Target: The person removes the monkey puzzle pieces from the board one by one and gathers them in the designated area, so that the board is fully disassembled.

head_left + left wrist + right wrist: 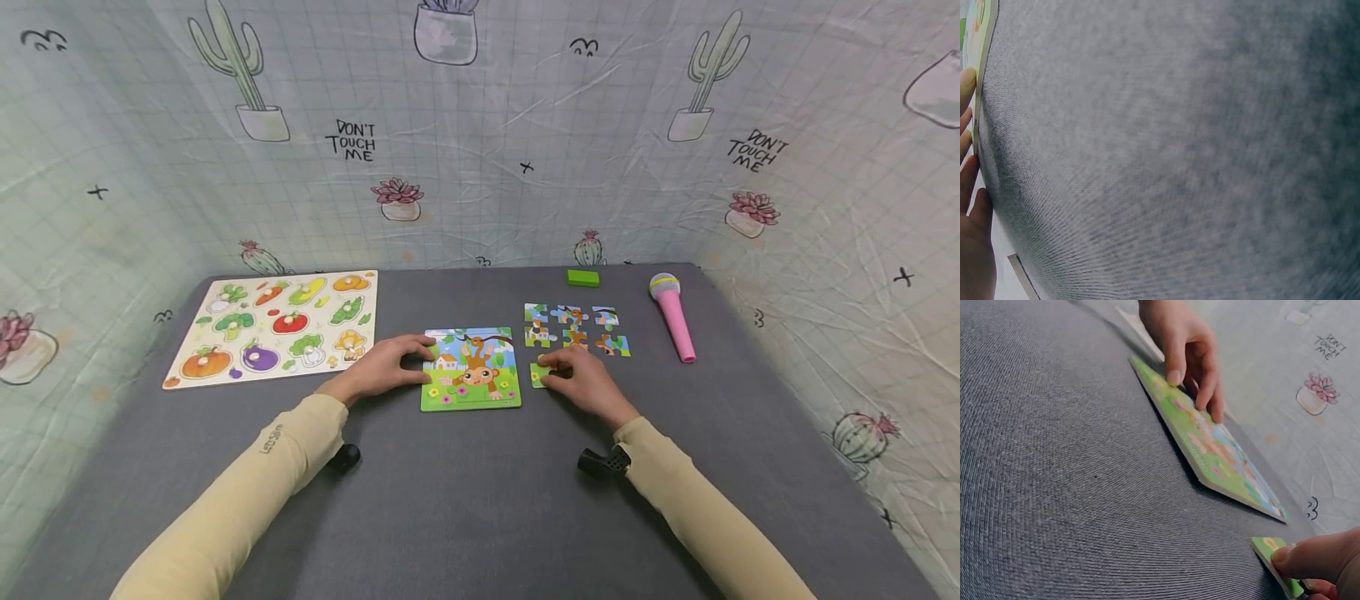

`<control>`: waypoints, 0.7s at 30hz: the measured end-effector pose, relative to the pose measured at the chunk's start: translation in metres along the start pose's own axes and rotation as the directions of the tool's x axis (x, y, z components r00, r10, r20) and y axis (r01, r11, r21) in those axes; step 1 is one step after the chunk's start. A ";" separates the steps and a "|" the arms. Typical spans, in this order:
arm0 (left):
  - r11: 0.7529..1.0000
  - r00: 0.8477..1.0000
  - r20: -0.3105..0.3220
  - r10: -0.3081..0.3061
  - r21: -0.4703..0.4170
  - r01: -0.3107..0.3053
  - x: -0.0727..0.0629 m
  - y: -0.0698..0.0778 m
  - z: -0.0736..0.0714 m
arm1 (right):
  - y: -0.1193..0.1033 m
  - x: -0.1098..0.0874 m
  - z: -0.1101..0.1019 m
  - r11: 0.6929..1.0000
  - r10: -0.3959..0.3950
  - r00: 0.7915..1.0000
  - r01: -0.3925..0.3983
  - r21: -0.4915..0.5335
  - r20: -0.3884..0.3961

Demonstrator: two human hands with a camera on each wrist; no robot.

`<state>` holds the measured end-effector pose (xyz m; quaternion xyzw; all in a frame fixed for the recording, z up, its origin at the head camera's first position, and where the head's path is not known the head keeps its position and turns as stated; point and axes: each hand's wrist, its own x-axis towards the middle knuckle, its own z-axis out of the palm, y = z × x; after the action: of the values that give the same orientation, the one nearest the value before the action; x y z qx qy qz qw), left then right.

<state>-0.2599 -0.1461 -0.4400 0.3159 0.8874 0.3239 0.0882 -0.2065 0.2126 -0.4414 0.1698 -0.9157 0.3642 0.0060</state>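
A square jigsaw board (468,397) with a monkey, a house and flowers lies flat in the middle of the table. My left hand (384,365) rests at its left edge, thumb low and fingers higher up, all loosely bent. To the right of the board, my right hand (588,385) pinches a green puzzle piece (537,377) between thumb and fingers. In the right wrist view that piece (1264,545) shows a yellow flower, and the thumb lies over its top. Just beyond this hand are several loose jigsaw pieces (536,313) with sky and monkey parts, laid out in two rows.
A wooden vegetable puzzle board (247,342) lies at the left. At the back is a small green block (582,278). A pink toy microphone (677,325) lies at the right. Patterned cloth (480,208) walls in the grey table (465,500) at back and sides.
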 end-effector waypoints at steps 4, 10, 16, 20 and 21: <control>1.000 1.000 0.002 0.000 -0.001 0.000 0.000 0.000 0.000 | 0.003 0.001 0.001 0.999 -0.029 1.000 0.029 -0.027 -0.008; 1.000 1.000 0.007 0.002 -0.006 -0.002 0.000 0.002 0.000 | 0.004 0.000 -0.003 0.999 -0.039 0.999 0.039 -0.034 0.016; 1.000 1.000 0.007 0.000 0.001 0.000 0.000 0.003 -0.002 | 0.003 -0.002 -0.010 0.998 -0.068 0.996 0.068 -0.004 0.063; 1.000 1.000 0.008 0.002 -0.003 -0.002 0.000 0.003 -0.003 | 0.004 -0.001 -0.010 0.996 -0.084 0.995 0.085 -0.013 0.056; 1.000 1.000 0.006 0.004 -0.003 -0.004 0.000 0.003 -0.003 | 0.005 -0.001 -0.010 0.996 -0.086 0.995 0.087 -0.019 0.053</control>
<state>-0.2593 -0.1460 -0.4357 0.3183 0.8860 0.3246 0.0909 -0.2086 0.2228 -0.4379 0.2185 -0.9112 0.3493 -0.0001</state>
